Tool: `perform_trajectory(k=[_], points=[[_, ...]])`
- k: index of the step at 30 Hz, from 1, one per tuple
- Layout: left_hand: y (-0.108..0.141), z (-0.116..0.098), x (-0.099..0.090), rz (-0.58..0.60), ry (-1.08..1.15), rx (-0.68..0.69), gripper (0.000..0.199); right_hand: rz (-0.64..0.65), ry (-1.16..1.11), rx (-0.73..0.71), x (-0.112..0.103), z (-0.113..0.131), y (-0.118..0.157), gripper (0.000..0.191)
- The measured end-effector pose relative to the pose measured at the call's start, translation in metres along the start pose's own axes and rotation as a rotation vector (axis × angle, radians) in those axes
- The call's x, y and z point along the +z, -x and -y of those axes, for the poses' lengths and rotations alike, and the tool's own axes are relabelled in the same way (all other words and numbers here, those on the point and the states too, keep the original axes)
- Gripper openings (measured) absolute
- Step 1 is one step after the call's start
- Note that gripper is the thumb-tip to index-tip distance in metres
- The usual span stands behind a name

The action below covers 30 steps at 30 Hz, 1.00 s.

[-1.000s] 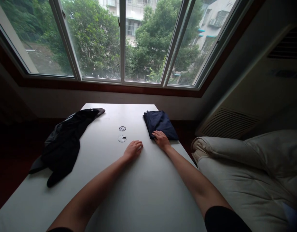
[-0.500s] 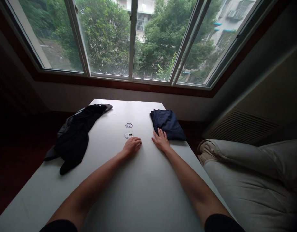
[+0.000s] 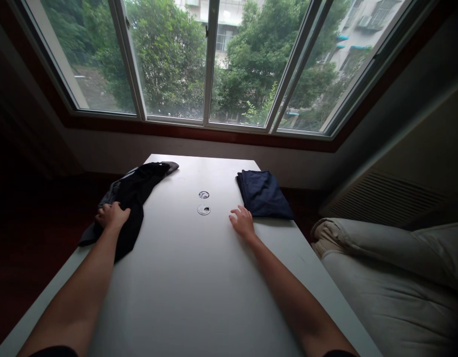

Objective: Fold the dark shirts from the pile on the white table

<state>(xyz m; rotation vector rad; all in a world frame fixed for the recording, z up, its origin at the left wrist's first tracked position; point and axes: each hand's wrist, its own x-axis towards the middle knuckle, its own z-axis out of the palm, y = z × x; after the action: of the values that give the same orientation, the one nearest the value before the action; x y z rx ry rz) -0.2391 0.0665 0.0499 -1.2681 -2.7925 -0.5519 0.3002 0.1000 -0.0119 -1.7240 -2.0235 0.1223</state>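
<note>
A crumpled black garment (image 3: 135,191) with grey parts lies over the left edge of the white table (image 3: 184,277). My left hand (image 3: 113,216) is on it, fingers curled into the cloth; their tips are partly hidden. At the right side of the table rests a folded navy-blue cloth item (image 3: 268,193), flat and stacked in layers. Just beside its near left corner is my right hand (image 3: 243,221), fingers apart and slightly bent, holding nothing.
Two small round cable-hole covers (image 3: 204,202) sit in the middle of the tabletop. A pale padded sofa (image 3: 381,277) stands along the right side. Beyond the table's far end is a wall with a wide window (image 3: 210,64).
My left hand has moved from the table's middle leftward onto the black garment. My right hand has drawn slightly left, off the folded navy cloth. The view has shifted a little.
</note>
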Motion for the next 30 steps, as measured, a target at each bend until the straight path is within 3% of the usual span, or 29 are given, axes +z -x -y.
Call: perform_trajectory(k=[3,7,9,12,15,18,20,21,22,23,27,28,30], points=[[-0.005,0.001,-0.003,0.100,-0.049,0.096,0.029,0.061,-0.065,-0.104,0.006,0.020,0.005,0.026],[0.006,-0.036,-0.013,0.144,-0.007,0.210,0.024,0.083,-0.115,-0.075,0.013,0.037,0.001,0.021],[0.027,-0.067,-0.020,0.166,0.072,0.359,0.024,0.056,-0.146,-0.009,0.015,0.042,-0.003,0.019],[0.085,-0.115,-0.033,0.327,0.224,0.637,0.016,-0.021,-0.173,0.036,0.019,0.046,-0.006,0.019],[0.165,-0.150,-0.053,0.595,0.420,0.925,0.011,-0.071,-0.211,-0.029,0.020,0.048,0.000,0.019],[0.236,-0.163,-0.076,1.044,0.576,1.262,0.011,-0.052,-0.352,-0.103,0.015,0.049,0.006,0.026],[0.262,-0.165,-0.084,1.414,0.635,1.408,0.016,-0.055,-0.459,-0.071,0.010,0.048,0.008,0.034],[0.267,-0.165,-0.085,1.496,0.666,1.425,0.019,-0.069,-0.495,-0.032,0.008,0.047,0.008,0.038],[0.267,-0.165,-0.081,1.495,0.701,1.405,0.022,-0.084,-0.519,0.010,0.005,0.047,0.009,0.041],[0.263,-0.164,-0.074,1.401,0.738,1.348,0.023,-0.094,-0.533,0.046,0.004,0.046,0.009,0.042],[0.224,-0.151,-0.019,0.654,0.704,0.959,0.017,-0.068,-0.569,0.082,0.002,0.045,0.011,0.036],[0.215,-0.146,-0.004,0.509,0.642,0.871,0.018,-0.061,-0.573,0.074,0.003,0.046,0.012,0.036],[0.200,-0.134,0.022,0.332,0.501,0.766,0.029,-0.057,-0.565,0.056,0.005,0.048,0.012,0.038]])
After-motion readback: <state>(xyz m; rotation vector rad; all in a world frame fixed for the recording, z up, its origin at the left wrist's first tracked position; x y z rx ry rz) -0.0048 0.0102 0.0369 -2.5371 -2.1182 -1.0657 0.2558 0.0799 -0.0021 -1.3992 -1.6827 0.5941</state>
